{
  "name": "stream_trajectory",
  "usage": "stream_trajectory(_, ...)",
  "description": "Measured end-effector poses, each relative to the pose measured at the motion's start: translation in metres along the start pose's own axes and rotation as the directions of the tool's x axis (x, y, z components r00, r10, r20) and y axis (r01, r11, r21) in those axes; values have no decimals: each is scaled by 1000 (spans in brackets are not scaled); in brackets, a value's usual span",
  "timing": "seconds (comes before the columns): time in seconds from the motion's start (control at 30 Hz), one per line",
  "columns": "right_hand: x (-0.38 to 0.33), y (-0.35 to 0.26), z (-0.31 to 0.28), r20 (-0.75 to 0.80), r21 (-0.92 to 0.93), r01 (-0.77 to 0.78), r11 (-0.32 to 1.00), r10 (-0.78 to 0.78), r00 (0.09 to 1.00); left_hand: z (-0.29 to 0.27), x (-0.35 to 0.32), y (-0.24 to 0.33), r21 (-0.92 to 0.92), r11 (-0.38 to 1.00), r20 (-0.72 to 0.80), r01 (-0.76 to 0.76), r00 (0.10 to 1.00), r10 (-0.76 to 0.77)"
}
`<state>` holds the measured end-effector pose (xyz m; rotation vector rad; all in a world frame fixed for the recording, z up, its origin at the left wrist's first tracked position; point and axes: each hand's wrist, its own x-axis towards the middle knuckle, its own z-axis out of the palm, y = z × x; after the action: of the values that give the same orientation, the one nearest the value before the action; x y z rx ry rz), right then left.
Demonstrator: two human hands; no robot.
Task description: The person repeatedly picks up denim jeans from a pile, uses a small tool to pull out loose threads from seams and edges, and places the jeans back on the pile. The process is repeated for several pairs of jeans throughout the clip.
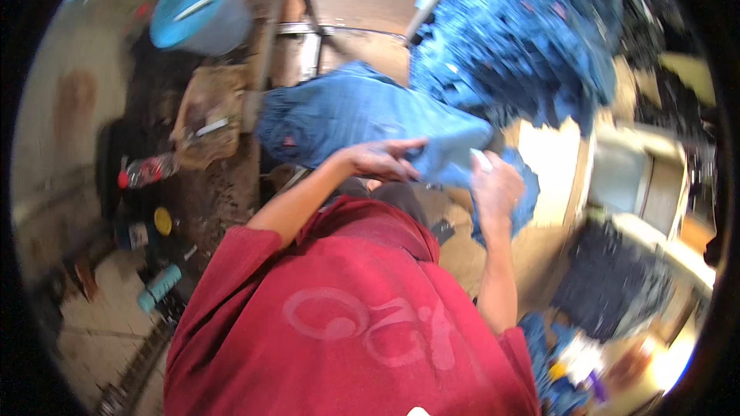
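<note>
Shirt, one: deep red, short-sleeved, worn by the person, with a faded pale print.

Hands, two, bare, held apart. Left hand: thumb and fingers parted at the near edge of the garment; cannot tell whether it pinches the cloth. Right hand: fingers closed round a small pale piece at the garment's right end; cloth or tool, cannot tell.

Denim garment, one: mid-blue, paler toward the right, creased and gathered at the left end, with a small reddish spot there. It stretches crosswise in front of the person, blurred. A further fold of blue denim hangs beside the right hand; whether the same piece, cannot tell.

Worktop, at left: dark brown, worn and stained. Near it, a clear bottle with red cap. On it, a crumpled brown sheet bearing a white strip.

Dark cloth, at right: a folded stack.

Bucket, beyond the sheet: blue-topped, a pale stick-like item across it.

Denim heap, far right: large, many blue layers, blurred.
</note>
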<state>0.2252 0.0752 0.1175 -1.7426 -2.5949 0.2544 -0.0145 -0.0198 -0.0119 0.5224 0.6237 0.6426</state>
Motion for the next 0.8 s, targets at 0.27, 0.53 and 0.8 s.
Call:
stream_trajectory(0.27,34,-184,43,72,687,312,657,-489,869,-14,70,-78,-179,786,-211,-592,803,557)
stream_trajectory(0.53,10,-420,137,15,573,714,401,-877,480,-20,73,-74,587,798,-236,-136,914,329)
stream_trajectory(0.8,30,-431,169,-89,235,928,289,-944,317,7,-24,-58,804,566,-149,-184,859,490)
